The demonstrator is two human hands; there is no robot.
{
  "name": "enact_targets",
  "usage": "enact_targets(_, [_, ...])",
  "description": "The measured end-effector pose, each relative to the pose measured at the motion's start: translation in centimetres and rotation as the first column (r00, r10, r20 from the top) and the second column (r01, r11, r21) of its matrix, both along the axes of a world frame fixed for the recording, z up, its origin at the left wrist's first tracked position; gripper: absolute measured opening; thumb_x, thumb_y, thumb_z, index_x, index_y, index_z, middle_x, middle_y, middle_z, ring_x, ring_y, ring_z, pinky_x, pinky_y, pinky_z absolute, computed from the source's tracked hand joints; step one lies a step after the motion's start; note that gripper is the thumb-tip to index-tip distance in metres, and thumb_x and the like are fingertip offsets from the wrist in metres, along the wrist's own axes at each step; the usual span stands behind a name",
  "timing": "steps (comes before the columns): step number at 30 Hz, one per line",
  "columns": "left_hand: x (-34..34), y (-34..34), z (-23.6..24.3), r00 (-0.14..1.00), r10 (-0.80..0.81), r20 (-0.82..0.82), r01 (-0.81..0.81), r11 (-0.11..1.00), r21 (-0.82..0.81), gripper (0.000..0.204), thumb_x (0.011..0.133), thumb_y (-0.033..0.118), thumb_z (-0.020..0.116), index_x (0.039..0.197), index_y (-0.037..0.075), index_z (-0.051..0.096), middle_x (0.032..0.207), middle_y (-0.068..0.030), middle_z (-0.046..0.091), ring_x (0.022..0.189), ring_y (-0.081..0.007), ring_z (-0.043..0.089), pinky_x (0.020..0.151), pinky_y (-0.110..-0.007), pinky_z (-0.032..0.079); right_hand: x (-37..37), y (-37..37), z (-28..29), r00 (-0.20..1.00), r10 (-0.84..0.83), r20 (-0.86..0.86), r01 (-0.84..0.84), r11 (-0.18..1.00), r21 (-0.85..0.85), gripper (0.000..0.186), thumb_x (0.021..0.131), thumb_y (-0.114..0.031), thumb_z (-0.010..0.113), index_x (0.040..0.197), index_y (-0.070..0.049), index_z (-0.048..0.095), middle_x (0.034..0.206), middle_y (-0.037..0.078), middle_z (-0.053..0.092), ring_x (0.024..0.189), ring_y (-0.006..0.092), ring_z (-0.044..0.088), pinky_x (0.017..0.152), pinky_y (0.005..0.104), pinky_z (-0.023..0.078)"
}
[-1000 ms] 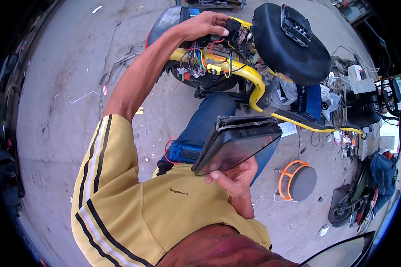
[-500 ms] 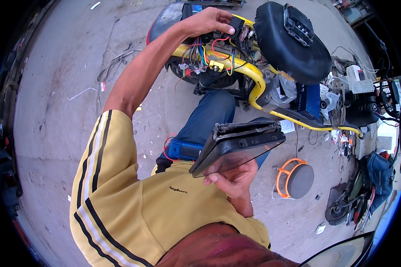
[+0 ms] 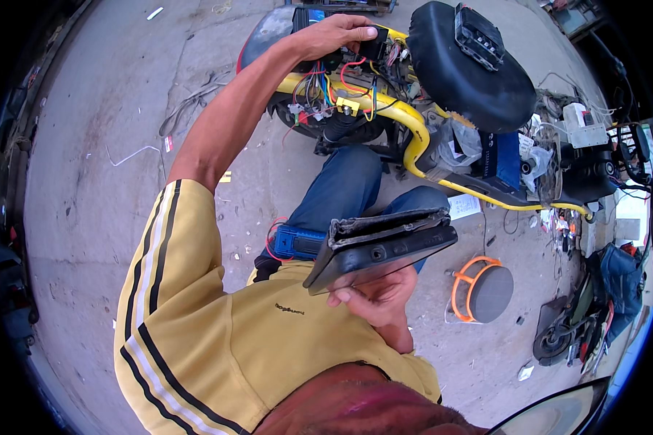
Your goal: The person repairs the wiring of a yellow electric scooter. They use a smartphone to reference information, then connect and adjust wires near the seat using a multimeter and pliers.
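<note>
My left hand [image 3: 341,35] reaches out to a yellow-framed scooter [image 3: 413,138], fingers and thumb closed on a small black box [image 3: 373,45] beside the exposed wiring. Loose coloured wires [image 3: 334,83] hang around and below this box. Close to my chest, my right hand [image 3: 377,296] holds a smartphone [image 3: 384,254] in a worn black flip case, tilted, its dark glossy side facing down towards my palm. Some of the right fingers are hidden behind the phone. A blue meter-like device [image 3: 299,242] with a red lead rests at my lap.
The scooter's black seat [image 3: 471,72] is raised, with a black module [image 3: 480,36] on it. Plastic bags and a blue box [image 3: 506,163] lie on the footboard. A round stool [image 3: 490,293] with an orange frame stands at the right, near another scooter [image 3: 559,330].
The phone in my right hand has shifted slightly left and down and tilted a little. My left hand remains on the black box, its fingers slightly shifted. More of my right knee shows.
</note>
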State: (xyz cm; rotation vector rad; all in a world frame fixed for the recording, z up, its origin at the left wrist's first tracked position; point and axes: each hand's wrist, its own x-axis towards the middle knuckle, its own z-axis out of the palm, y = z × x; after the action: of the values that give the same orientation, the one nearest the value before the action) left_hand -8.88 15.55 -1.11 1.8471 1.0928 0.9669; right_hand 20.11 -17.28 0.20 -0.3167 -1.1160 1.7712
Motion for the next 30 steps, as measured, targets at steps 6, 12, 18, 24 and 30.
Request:
enact_targets(6, [0.4, -0.4, 0.2, 0.998, 0.018, 0.056, -0.015, 0.998, -0.055, 0.051, 0.106, 0.053, 0.053, 0.135, 0.012, 0.063, 0.105, 0.0043, 0.06, 0.095, -0.0091, 0.05, 0.091, -0.027, 0.045, 0.1, -0.1, 0.1, 0.997, -0.055, 0.053, 0.057, 0.998, -0.037, 0.055, 0.078, 0.019, 0.071, 0.127, 0.011, 0.046, 0.094, 0.028, 0.071, 0.076, 0.032, 0.075, 0.065, 0.042, 0.067])
enact_targets(12, [-0.2, 0.1, 0.4, 0.999, -0.034, 0.011, 0.035, 0.998, -0.053, 0.047, 0.108, 0.051, 0.05, 0.134, 0.013, 0.063, 0.084, 0.0055, 0.048, 0.075, -0.0068, 0.039, 0.072, -0.025, 0.038, 0.5, -0.1, -0.3, 0.998, -0.037, 0.045, 0.039, 0.998, -0.045, 0.055, 0.079, 0.02, 0.07, 0.128, 0.012, 0.047, 0.101, 0.026, 0.069, 0.085, 0.0299, 0.073, 0.069, 0.0404, 0.067])
enact_targets(18, [0.3, -0.6, 0.8, 0.999, -0.014, 0.053, 0.018, 0.997, -0.072, 0.043, 0.109, 0.049, 0.049, 0.128, 0.013, 0.062, 0.072, 0.005, 0.041, 0.065, -0.0067, 0.036, 0.062, -0.023, 0.033, 0.7, -0.2, -0.2, 0.999, -0.02, 0.03, 0.021, 1.0, -0.018, 0.059, 0.08, 0.022, 0.068, 0.134, 0.01, 0.046, 0.105, 0.021, 0.065, 0.093, 0.0256, 0.069, 0.074, 0.0385, 0.067])
enact_targets(24, [0.5, -0.9, 1.1, 1.0, 0.019, 0.024, -0.017, 0.997, -0.074, 0.039, 0.11, 0.047, 0.048, 0.111, 0.011, 0.063, 0.07, 0.0036, 0.046, 0.063, -0.0062, 0.042, 0.06, -0.024, 0.037, 0.8, -0.4, -0.5, 0.999, -0.035, 0.018, 0.035, 0.999, 0.006, 0.058, 0.079, 0.023, 0.069, 0.132, 0.012, 0.047, 0.108, 0.025, 0.067, 0.09, 0.0278, 0.071, 0.072, 0.0394, 0.067])
enact_targets(30, [0.7, -0.5, 0.9, 0.999, 0.015, 0.048, -0.01, 0.993, -0.115, 0.049, 0.109, 0.052, 0.049, 0.132, 0.011, 0.061, 0.071, 0.005, 0.045, 0.064, -0.0052, 0.043, 0.061, -0.022, 0.037, 1.0, -0.9, -1.1, 0.996, -0.082, 0.027, 0.082, 0.996, 0.023, 0.062, 0.077, 0.02, 0.071, 0.134, 0.014, 0.046, 0.108, 0.031, 0.07, 0.083, 0.0299, 0.076, 0.067, 0.0397, 0.066])
